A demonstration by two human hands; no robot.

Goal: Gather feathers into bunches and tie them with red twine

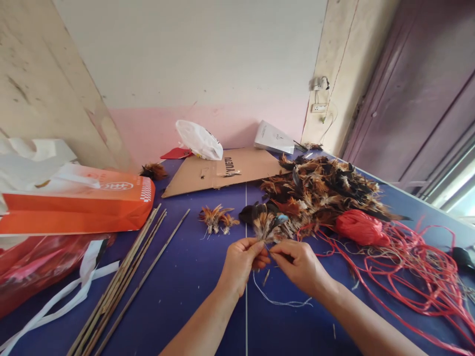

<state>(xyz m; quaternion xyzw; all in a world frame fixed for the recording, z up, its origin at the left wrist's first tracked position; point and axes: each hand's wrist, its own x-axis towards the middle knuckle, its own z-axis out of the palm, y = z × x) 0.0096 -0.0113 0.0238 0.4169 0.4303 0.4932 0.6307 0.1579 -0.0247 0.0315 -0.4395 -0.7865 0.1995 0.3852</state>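
Below frame centre, the left hand [241,258] pinches a feather bunch [266,226] and the right hand [302,261] pinches white string [274,302].

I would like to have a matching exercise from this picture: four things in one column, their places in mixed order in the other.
1. Feather bunch
2. White plastic bag
3. Long thin sticks
4. Red bundle

A. Beside the orange bag
B. Beyond and to the right of the right hand
C. In the left hand
D. At the far edge of the cardboard

Pairs: 1-C, 2-D, 3-A, 4-B
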